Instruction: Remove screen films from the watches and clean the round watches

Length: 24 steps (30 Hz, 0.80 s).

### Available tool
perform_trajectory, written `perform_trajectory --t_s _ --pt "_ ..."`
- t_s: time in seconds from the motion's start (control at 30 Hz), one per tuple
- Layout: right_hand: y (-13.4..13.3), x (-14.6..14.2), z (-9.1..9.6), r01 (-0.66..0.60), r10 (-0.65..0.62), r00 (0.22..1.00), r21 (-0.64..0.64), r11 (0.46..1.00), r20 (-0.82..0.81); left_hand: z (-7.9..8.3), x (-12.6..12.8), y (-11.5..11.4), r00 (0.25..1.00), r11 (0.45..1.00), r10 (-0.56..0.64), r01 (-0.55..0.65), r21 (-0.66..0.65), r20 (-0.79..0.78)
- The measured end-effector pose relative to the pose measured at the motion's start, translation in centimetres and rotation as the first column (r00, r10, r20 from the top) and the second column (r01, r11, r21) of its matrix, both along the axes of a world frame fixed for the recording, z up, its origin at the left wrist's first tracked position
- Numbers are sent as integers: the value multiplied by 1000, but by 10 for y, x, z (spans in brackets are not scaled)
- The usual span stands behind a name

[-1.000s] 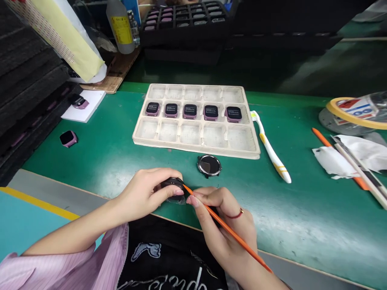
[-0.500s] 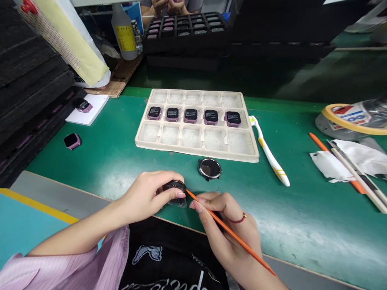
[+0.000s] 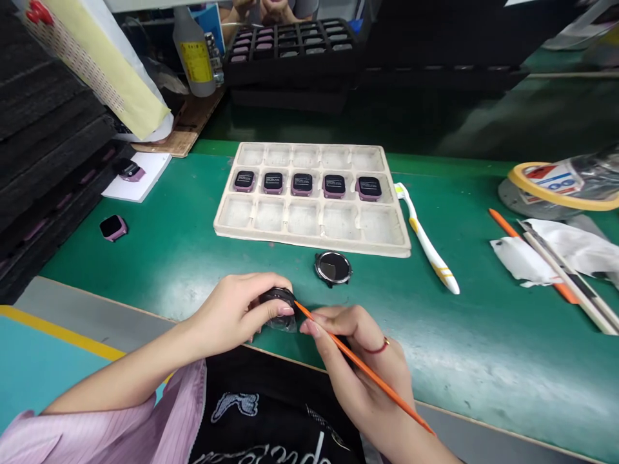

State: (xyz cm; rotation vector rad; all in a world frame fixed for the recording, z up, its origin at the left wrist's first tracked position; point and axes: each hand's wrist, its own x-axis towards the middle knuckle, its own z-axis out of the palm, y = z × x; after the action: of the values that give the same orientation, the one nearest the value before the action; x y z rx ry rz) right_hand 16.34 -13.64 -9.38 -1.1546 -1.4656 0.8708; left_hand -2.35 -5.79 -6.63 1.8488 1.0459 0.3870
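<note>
My left hand (image 3: 246, 304) is closed around a black watch case (image 3: 278, 295), tilted up near the bench's front edge. A bit of clear plastic film (image 3: 283, 322) shows beneath it. Held like a pen in my right hand (image 3: 360, 361) is a thin orange stick (image 3: 372, 376); its pointed tip meets the right side of the watch case. Just beyond my hands lies a round black watch (image 3: 333, 268) without a strap, face up. Farther back, a cream tray (image 3: 309, 237) holds several purple square watches (image 3: 302, 183) in its middle row, their screens showing small text.
A white toothbrush (image 3: 428, 245) lies right of the tray. Farther right are a tape roll (image 3: 556, 193), white wipes (image 3: 522, 261) and another orange stick (image 3: 503, 222). Black foam trays (image 3: 48, 129) are stacked at left, near a loose purple watch (image 3: 113, 227). Someone's hands (image 3: 264, 9) show at the back.
The whole view has shifted slightly. Both hands keep their hold, and the stick's tip stays at the watch case's right side.
</note>
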Motion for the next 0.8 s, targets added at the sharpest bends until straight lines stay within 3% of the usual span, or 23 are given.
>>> perform_trajectory --t_s 0.27,0.43,0.63,0.8 --pt "4 -3 1 -9 9 1000 19 1000 -27 0 -3 -1 999 993 23 -20 -113 26" --pt "-8 2 2 3 -3 999 9 1000 42 0 -5 -1 999 986 15 -10 -164 31" --pt "-12 4 -1 151 -148 987 49 987 -70 2 -6 0 999 986 -7 14 -167 45" --pt "-7 2 0 109 -113 993 109 988 33 1 -6 0 999 984 -25 33 -174 49"
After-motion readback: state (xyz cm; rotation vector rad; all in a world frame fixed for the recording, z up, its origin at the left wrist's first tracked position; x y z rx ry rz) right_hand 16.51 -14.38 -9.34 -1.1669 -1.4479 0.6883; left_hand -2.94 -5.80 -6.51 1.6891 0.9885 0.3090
